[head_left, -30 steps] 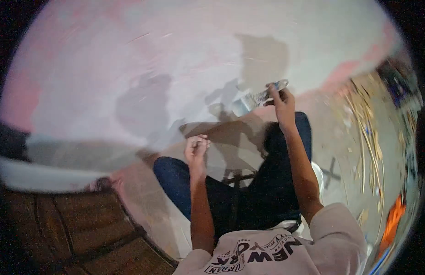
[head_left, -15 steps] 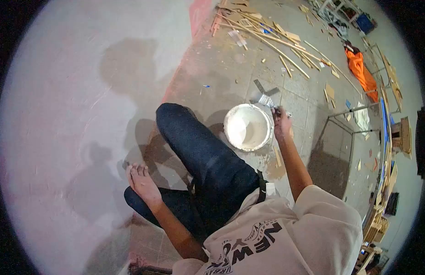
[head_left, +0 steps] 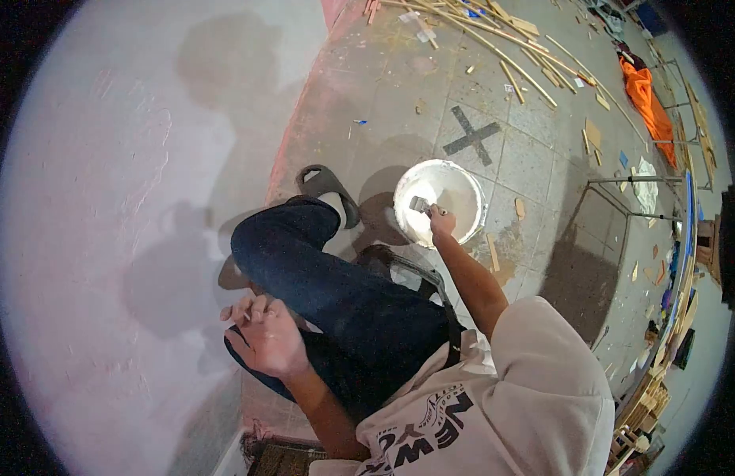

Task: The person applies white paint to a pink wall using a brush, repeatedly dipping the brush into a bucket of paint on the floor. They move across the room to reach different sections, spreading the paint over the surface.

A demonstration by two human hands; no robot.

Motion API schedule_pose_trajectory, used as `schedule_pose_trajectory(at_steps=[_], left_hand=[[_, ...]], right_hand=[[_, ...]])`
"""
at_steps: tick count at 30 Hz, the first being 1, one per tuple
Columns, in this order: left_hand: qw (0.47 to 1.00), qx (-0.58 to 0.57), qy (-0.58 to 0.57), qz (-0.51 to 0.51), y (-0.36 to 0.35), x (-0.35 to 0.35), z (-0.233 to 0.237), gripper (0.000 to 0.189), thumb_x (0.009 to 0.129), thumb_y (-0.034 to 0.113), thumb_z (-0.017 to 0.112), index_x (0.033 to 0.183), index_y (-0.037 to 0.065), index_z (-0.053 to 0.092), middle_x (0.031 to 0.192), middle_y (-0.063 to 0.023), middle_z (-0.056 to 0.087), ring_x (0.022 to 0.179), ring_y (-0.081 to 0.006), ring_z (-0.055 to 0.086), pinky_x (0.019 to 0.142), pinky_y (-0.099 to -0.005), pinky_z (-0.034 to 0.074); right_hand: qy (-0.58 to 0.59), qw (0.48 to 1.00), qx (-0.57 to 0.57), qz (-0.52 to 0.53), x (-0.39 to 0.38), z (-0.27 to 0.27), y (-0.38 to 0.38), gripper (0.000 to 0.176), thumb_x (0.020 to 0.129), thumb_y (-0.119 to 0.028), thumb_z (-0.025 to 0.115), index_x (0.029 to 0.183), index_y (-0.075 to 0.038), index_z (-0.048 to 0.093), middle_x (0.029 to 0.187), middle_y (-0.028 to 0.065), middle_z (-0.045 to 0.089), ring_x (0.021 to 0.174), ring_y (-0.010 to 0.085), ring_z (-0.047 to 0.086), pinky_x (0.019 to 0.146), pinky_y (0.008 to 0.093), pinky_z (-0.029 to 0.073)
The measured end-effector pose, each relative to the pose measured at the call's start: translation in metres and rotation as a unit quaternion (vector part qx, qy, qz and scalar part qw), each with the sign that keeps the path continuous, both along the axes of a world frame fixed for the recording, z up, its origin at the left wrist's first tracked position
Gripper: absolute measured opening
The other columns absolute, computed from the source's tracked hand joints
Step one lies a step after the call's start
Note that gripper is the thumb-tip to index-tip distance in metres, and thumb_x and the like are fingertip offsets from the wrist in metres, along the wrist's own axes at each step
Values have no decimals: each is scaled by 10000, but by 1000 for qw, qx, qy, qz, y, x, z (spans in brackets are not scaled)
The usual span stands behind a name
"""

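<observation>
One brush (head_left: 419, 204) is gripped by the right hand (head_left: 440, 222) at the mouth of the bucket (head_left: 479, 194), right of the legs, the left hand (head_left: 274, 341) being loosely open, while the left wall (head_left: 82, 238) seems mostly whitened, pink remaining in places.

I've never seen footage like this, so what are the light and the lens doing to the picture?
Head view: corners fall to black, and the blue strip at right bows; soft-edged shadows cross the pale surface, one rounded like a head; inside the bucket, the left side looks almost washed out.
</observation>
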State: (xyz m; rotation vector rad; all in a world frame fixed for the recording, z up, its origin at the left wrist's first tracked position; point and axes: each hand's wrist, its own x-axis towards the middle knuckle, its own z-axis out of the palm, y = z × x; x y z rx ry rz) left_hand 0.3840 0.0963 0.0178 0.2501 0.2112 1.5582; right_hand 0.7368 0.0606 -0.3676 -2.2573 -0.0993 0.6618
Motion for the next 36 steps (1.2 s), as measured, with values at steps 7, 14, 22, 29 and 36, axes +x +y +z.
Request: schedule_pose_trajectory(at_steps=[7,14,22,29,36], left_hand=[[979,-65,-139,-131,33,50,-25,369,990,335,613,1322,191,539,1205,9,574,1090,-201,523,943,-385,392],[983,-82,-125,-105,50,27,-30,405,988,349,612,1348,182,529,1211,-7,559,1094,-209,517,944,-394,401],[980,-91,-142,-103,50,27,-26,400,990,353,605,1349,202,513,1203,-14,539,1095,-202,505,958,-406,377],[981,-97,-129,-104,52,28,-26,416,992,359,598,1366,206,500,1197,-20,537,1084,-208,505,949,-401,373],[980,-95,-127,-116,54,32,-25,436,989,370,602,1375,200,493,1205,-22,534,1095,-214,508,949,-404,383]], right_hand=[[-31,999,-4,33,-11,-47,14,304,879,-289,755,1032,-28,788,902,172,768,829,262,747,774,390,561],[-61,997,15,49,-14,-71,15,234,858,-222,731,1013,-57,791,872,165,764,809,285,745,787,393,566],[-66,994,-12,81,-17,-83,23,259,906,-221,709,1069,-30,775,909,129,773,856,205,734,806,348,557],[-65,997,2,49,-14,-107,22,240,900,-221,725,1029,-26,778,859,115,766,780,200,726,765,347,555],[16,990,106,-92,0,-4,2,337,963,-262,694,851,55,697,729,100,697,630,171,674,609,325,538]])
